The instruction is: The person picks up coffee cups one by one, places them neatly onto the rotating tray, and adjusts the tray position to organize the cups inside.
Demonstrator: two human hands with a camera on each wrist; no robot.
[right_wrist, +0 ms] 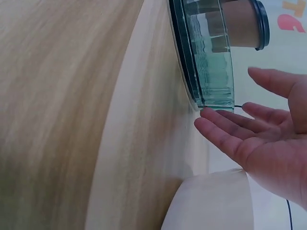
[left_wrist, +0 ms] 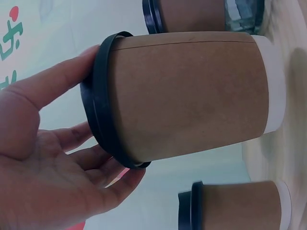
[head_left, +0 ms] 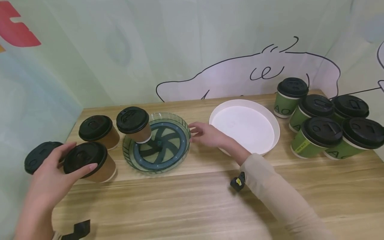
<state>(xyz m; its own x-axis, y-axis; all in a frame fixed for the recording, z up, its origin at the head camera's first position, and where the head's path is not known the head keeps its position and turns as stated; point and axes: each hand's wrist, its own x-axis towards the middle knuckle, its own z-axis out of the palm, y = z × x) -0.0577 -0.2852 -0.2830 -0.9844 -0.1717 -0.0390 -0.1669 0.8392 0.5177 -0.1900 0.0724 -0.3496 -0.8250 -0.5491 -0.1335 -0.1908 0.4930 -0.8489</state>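
On the left, my left hand (head_left: 49, 180) holds a brown paper coffee cup (head_left: 105, 170) by its black lid (left_wrist: 101, 103), thumb on one side and fingers curled round the other. The cup stands upright, its white base close to the table. My right hand (head_left: 207, 134) reaches to the right side of a round clear green turntable tray (head_left: 186, 146). Its fingers are loosely extended, fingertips (right_wrist: 207, 114) right at the tray's wall. One brown cup (head_left: 141, 135) with a black lid stands inside the tray at its left.
Two more brown lidded cups, one behind (head_left: 111, 138) and one farther left (head_left: 39, 156), stand near the held cup. A round white tray (head_left: 274, 140) lies right of the green one, behind my right forearm. Several green lidded cups (head_left: 306, 146) cluster at the right. A printed curtain (head_left: 168, 43) hangs behind.
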